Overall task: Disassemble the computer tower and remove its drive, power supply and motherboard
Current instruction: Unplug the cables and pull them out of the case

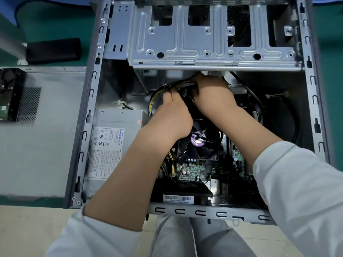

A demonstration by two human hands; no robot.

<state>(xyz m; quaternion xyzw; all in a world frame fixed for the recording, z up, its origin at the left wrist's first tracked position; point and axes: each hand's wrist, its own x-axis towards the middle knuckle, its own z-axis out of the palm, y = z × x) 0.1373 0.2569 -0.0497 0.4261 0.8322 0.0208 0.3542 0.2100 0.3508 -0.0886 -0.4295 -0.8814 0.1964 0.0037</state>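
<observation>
Under the drive cage (213,43), both hands work in the computer tower (89,108): left hand (170,115) and right hand (213,95) grip the cable bundle (178,86).

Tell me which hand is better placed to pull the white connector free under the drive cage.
Right, probably. The right hand already reaches the white connector just below the drive cage, fingers curled at it. The left hand sits lower, on the yellow and black cable bundle above the CPU fan.

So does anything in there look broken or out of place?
Nothing looks broken. The side panel lies off the case, as expected mid-teardown. Both hands, left and right, reach among the cables under the drive cage.
</observation>
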